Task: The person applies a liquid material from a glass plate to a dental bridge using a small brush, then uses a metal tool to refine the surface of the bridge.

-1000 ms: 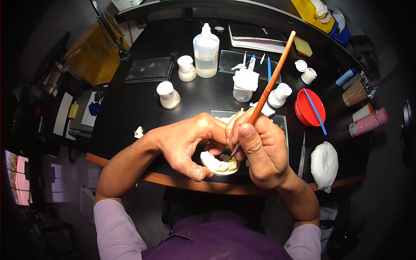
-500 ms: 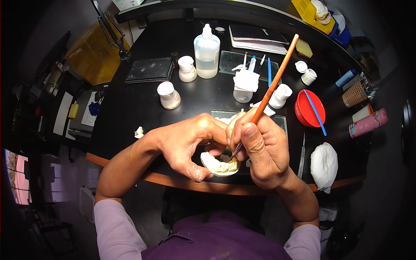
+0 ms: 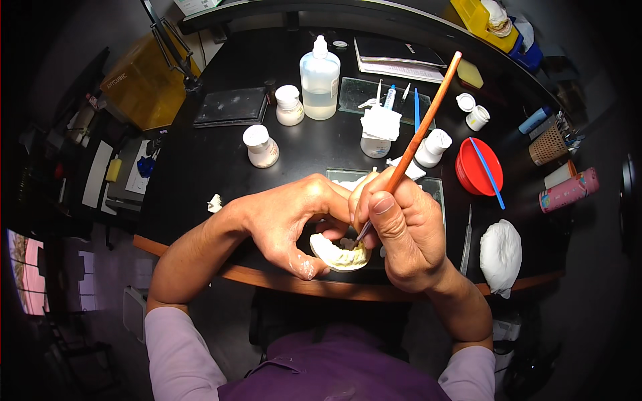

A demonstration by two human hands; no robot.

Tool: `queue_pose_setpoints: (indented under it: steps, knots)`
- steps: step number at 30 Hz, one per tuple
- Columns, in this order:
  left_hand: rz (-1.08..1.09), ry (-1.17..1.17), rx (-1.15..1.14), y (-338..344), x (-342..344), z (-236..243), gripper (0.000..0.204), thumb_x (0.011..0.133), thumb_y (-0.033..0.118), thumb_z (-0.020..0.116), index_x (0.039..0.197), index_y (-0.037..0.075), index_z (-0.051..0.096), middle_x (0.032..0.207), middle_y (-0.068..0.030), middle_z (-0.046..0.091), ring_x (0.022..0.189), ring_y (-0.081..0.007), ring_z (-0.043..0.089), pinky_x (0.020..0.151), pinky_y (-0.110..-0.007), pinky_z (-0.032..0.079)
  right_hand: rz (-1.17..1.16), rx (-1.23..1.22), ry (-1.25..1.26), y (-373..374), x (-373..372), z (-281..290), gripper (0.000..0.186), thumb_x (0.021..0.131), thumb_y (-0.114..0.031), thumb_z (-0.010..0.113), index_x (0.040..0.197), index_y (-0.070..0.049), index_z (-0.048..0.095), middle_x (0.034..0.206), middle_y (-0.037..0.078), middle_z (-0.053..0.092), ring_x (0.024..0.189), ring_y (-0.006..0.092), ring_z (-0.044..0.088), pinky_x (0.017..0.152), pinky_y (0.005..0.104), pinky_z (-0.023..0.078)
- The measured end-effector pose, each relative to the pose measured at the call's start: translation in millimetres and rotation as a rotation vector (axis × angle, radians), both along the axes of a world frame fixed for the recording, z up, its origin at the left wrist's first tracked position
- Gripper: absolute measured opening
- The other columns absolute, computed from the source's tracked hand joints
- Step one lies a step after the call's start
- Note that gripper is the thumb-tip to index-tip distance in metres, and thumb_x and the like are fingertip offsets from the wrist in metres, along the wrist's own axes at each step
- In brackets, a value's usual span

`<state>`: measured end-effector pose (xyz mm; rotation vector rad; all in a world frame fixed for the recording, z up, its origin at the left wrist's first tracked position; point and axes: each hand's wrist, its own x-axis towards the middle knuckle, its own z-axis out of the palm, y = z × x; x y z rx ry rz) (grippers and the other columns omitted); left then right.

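Where left fingers [image 3: 334, 202] pinch, the cast [image 3: 336, 256] sits between.

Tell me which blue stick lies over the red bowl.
The right blue stick: it slants across the bowl; the left blue stick lies apart from it.
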<state>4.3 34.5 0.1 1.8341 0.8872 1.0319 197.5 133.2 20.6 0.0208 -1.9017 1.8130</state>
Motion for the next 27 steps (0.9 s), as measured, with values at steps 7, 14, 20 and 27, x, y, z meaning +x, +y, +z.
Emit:
queue_pose_setpoints:
  steps: [7,14,20,27]
  knots:
    - [-0.002,0.015,0.019,-0.2,-1.1,-0.8,0.052,0.061,0.023,0.078,0.107,-0.002,0.073,0.076,-0.0042,0.053,0.066,-0.0158,0.05,0.06,-0.032,0.041,0.01,0.007,-0.006,1.1,0.4,-0.9,0.032,0.113,-0.026,0.051,0.106,0.004,0.061,0.074,0.002,0.059,0.067,0.0054,0.058,0.065,0.0245,0.055]
    - [0.0,-0.011,0.04,1.1,0.8,0.1,0.053,0.06,0.024,0.077,0.107,-0.001,0.074,0.077,-0.0044,0.056,0.065,-0.016,0.051,0.059,-0.031,0.042,0.026,0.0,-0.019,2.5,1.3,-1.1,0.033,0.113,-0.027,0.051,0.107,0.004,0.061,0.074,0.001,0.059,0.067,0.0049,0.057,0.067,0.0245,0.056]
    - [0.002,0.007,0.056,1.1,1.1,2.0,0.054,0.06,0.024,0.077,0.109,0.001,0.074,0.078,-0.0053,0.057,0.065,-0.0155,0.051,0.058,-0.031,0.043,0.035,-0.051,0.0,-0.2,0.9,0.6,0.033,0.113,-0.028,0.05,0.107,0.003,0.06,0.079,0.001,0.06,0.069,0.0038,0.057,0.069,0.0237,0.058]
    - [0.002,0.0,0.003,-0.6,-0.5,1.4,0.056,0.06,0.025,0.077,0.11,0.0,0.074,0.078,-0.0051,0.057,0.065,-0.0158,0.052,0.058,-0.031,0.043,0.027,-0.06,0.003,-0.4,0.7,0.5,0.033,0.113,-0.029,0.049,0.107,0.002,0.059,0.08,0.001,0.06,0.07,0.0033,0.058,0.07,0.0238,0.059]
